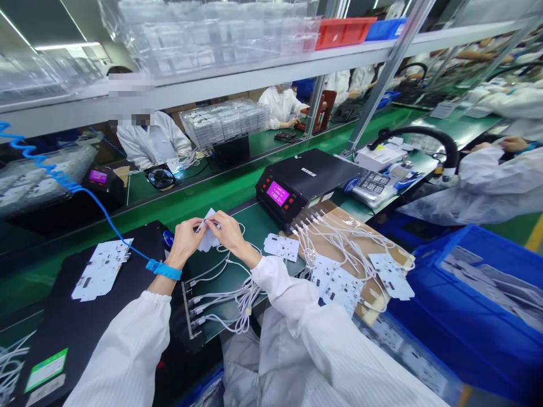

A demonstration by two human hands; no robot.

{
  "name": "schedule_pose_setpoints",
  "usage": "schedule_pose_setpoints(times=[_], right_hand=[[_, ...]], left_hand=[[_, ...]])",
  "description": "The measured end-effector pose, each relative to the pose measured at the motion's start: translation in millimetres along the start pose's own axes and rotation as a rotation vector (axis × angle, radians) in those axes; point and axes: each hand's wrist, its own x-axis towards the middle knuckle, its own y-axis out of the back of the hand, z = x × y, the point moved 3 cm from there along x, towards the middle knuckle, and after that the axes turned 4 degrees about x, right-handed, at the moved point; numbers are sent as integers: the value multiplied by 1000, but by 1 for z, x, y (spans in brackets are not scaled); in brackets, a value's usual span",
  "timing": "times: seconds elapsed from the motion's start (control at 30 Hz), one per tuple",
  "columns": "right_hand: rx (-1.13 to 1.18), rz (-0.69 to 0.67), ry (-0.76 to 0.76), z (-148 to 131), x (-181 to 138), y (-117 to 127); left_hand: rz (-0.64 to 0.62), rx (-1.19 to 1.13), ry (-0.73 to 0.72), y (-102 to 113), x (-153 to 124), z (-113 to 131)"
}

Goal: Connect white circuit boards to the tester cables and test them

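Both my hands meet over the green bench around a white circuit board [208, 242]. My left hand [187, 240], with a blue wrist strap [163, 269] on its wrist, pinches the board's left side. The fingers of my right hand [228, 230] close on its upper edge, close to the left fingertips. Part of the board is hidden behind the fingers. Left of my hands, another white circuit board [102, 269] lies on a black box [55, 316]. White cables [229, 294] run below my hands from a connector strip. One more board [281, 247] lies to the right.
A black tester with a lit pink screen [278, 193] stands ahead, white cables plugged into it. Several boards [343, 285] lie on brown cardboard at right, beside a blue bin [479, 282]. A coiled blue cord [102, 209] runs to my wrist. An overhead shelf [254, 73] crosses above; co-workers sit beyond.
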Motion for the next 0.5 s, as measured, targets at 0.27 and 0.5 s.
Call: schedule_pose_setpoints(times=[0.27,0.5], right_hand=[[55,67,-15,0,-1,-12],[-147,-140,-58,-6,5,-22]], left_hand=[[-28,20,7,0,-1,-3],[-23,128,69,31,-19,-3]])
